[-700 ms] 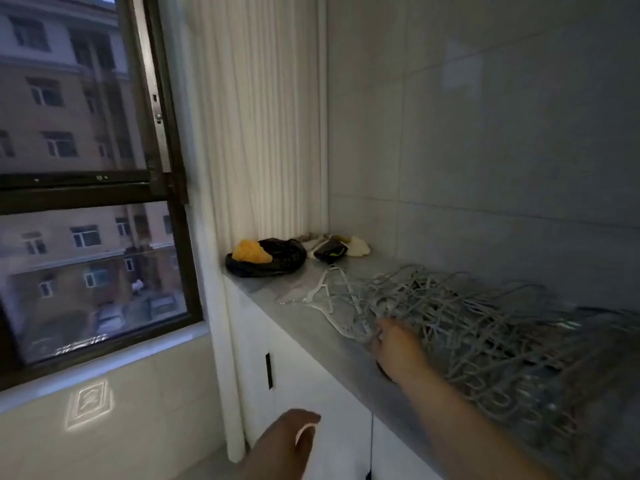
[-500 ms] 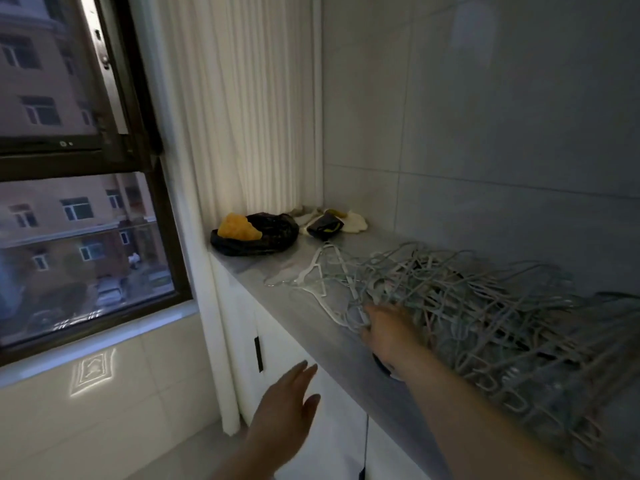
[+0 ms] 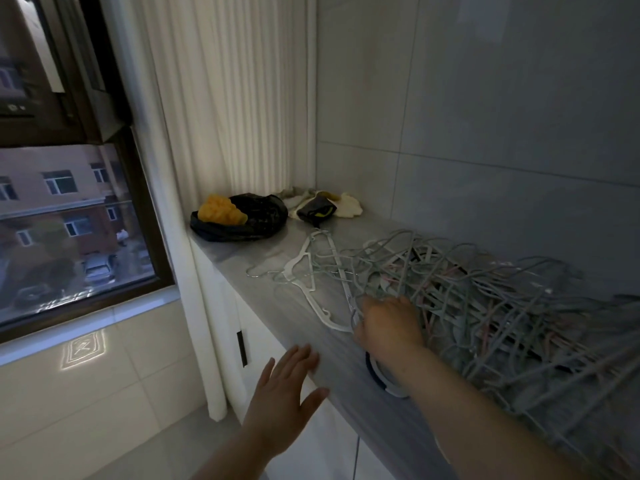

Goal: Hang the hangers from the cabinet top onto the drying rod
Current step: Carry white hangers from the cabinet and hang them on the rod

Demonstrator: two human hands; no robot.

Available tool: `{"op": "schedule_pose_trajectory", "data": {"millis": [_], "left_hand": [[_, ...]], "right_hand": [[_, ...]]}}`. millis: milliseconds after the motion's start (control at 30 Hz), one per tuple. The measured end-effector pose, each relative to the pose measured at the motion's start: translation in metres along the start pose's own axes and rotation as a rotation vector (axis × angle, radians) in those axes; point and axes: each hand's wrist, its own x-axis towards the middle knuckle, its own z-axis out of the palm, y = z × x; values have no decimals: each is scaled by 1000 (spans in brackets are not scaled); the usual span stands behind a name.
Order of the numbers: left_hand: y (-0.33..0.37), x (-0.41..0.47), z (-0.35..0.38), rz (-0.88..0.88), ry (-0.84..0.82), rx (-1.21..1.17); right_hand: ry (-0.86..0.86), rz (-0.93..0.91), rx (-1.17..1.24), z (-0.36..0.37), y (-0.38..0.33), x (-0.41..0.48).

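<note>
My right hand [image 3: 388, 323] digs into the hangers [image 3: 485, 299] heaped on the cabinet top [image 3: 249, 251], right of centre; my fingers are buried, so I cannot tell if they grip. My left hand [image 3: 280, 400] is spread and empty at bottom centre. Lifting one hanger could drag tangled neighbours off the edge.

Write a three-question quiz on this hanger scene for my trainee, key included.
1. True or false: the left hand holds a hanger.
2. The right hand is at: A) a sink, B) the pile of hangers, C) a laundry basket.
3. Fill in: at the window end of the cabinet top, the yellow thing lies on a black ___.
Key: 1 false, it is empty with fingers spread; 2 B; 3 bag.
</note>
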Motion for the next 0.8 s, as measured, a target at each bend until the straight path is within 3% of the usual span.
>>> {"op": "schedule_pose_trajectory", "data": {"millis": [200,300,400,467,500,600,800], "left_hand": [[1,-2,-5,10,-31,-16],[3,-2,-8,20,-70,-15],[1,-1,-8,25,-64,-7],[-3,1,-6,13,-74,9],[-4,1,-5,13,-76,3],[-1,-1,-6,24,-102,-10],[-1,1,-8,19,-65,-83]], "right_hand": [[-104,69,-137,-7,16,11],[-55,78,9,-4,24,11],[153,170,200,-16,31,6],[146,160,170,-21,36,9],[226,172,108,-28,39,6],[176,197,-40,-50,46,-4],[555,177,69,-44,58,-14]]}}
